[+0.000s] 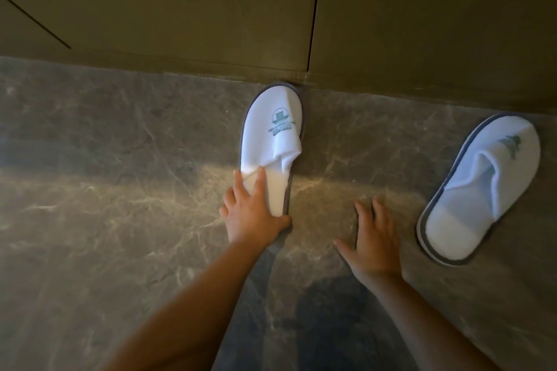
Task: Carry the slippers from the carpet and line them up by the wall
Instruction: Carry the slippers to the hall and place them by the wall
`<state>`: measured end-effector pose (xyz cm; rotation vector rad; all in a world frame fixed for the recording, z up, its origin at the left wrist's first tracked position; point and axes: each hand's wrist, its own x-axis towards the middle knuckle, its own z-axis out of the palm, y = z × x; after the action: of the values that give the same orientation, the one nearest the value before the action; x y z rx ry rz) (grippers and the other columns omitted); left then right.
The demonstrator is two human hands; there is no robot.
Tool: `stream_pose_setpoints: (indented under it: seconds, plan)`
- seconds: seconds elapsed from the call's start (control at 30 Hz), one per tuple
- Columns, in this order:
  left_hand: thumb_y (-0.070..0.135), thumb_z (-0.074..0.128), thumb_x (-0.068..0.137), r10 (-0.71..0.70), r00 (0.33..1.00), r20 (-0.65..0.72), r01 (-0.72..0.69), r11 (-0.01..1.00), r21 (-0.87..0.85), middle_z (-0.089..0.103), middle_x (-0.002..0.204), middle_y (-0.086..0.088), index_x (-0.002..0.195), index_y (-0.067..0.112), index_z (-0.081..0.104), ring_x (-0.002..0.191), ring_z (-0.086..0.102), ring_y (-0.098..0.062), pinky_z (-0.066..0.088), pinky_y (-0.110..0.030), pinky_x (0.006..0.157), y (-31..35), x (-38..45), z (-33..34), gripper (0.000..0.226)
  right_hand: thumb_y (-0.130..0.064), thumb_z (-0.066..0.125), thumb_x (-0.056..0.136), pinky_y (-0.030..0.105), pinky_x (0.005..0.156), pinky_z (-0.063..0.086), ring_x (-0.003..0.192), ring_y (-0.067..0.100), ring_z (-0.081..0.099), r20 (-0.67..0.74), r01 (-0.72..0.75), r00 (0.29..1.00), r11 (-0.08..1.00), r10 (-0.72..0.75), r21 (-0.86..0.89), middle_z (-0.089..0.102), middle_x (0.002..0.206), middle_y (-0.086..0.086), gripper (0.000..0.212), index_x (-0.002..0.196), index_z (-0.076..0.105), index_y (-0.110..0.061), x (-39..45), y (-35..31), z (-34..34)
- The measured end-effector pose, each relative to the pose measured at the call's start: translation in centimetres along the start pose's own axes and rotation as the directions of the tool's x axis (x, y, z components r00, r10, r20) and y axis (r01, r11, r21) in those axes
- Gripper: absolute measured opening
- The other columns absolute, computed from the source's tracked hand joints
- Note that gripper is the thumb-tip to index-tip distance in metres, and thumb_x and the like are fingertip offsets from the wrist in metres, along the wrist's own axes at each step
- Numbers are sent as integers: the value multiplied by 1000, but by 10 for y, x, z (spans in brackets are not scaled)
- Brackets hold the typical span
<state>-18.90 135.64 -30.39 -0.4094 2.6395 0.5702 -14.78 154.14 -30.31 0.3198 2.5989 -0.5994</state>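
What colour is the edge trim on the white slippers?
Grey, seen in the head view on the left slipper and right slipper.

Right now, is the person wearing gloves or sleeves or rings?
No gloves and no rings that I can see. The left hand and the right hand are bare, and both forearms are bare too, with no sleeves, watch or bracelet in view.

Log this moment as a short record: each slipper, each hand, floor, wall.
left slipper: white, grey-edged, toe touching the wall base, roughly square to it
right slipper: same kind, toe near the wall, angled, apart from the other
left hand: resting on the left slipper's heel end
right hand: open, spread over the floor, holding nothing
floor: grey-brown veined marble
wall: dark olive panels with seams
alignment: not yet parallel
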Motion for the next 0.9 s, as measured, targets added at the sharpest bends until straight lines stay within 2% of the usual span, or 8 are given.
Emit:
stream_pose_setpoints:
  seconds: [0.23,0.3,0.37,0.43,0.5,0.6,0.7,0.9]
  plan:
    - [45,72,59,-28,999,-25,28,999,-20,2,151,-14,135,34,8,129,16,-41,24,-56,102,-2,2,-4,100,-37,61,79,43,115,15,143,29,3,20,45,999,999,-45,15,5,156,11,78,141,17,-21,-2,0,-5]
    - [46,71,61,-17,1000,-7,17,1000,-23,-1,151,-15,136,33,6,131,13,-42,22,-57,104,-1,2,-5,100,-31,61,80,41,114,19,142,28,9,16,64,998,994,-66,93,12,154,12,72,140,23,-19,-2,3,-9]
    - [47,71,63,8,1000,20,-7,999,-41,-4,151,-15,137,32,5,133,9,-42,18,-58,106,-4,1,-8,100,-20,64,78,39,109,27,138,30,23,-100,76,993,972,-55,221,28,148,17,66,135,33,-13,-5,8,-15]
    - [47,70,63,73,997,30,-71,996,-52,-6,152,-13,138,30,7,135,5,-40,15,-58,108,-10,0,-13,99,-17,69,74,42,105,30,132,34,33,-299,31,953,975,37,220,38,141,22,66,131,38,-8,-7,16,-20]
    - [44,71,64,152,988,9,-152,987,-48,-4,153,-12,137,28,15,137,3,-38,13,-56,109,-13,-2,-16,93,-21,71,71,50,107,27,132,37,30,-418,-117,889,976,187,186,34,143,24,71,132,36,-8,-7,28,-26]
    - [37,72,66,244,970,-11,-244,970,-11,4,153,-14,135,23,27,138,5,-36,15,-55,110,-11,-5,-16,84,-30,72,69,56,109,20,136,39,19,-411,-314,829,924,380,220,19,149,24,85,137,25,-12,-2,48,-33]
    - [36,71,67,249,968,14,-249,968,20,12,151,-16,134,20,30,138,8,-35,16,-53,111,-8,-8,-11,80,-34,75,66,54,108,22,134,42,21,-353,-416,769,836,534,358,19,148,26,96,139,18,-10,4,61,-37]
    - [34,69,70,237,970,45,-240,968,68,15,150,-14,135,23,27,138,9,-32,18,-51,110,-7,-6,-8,78,-25,78,62,54,108,28,130,43,27,-302,-393,758,775,578,495,27,144,25,96,138,20,-10,7,69,-40]
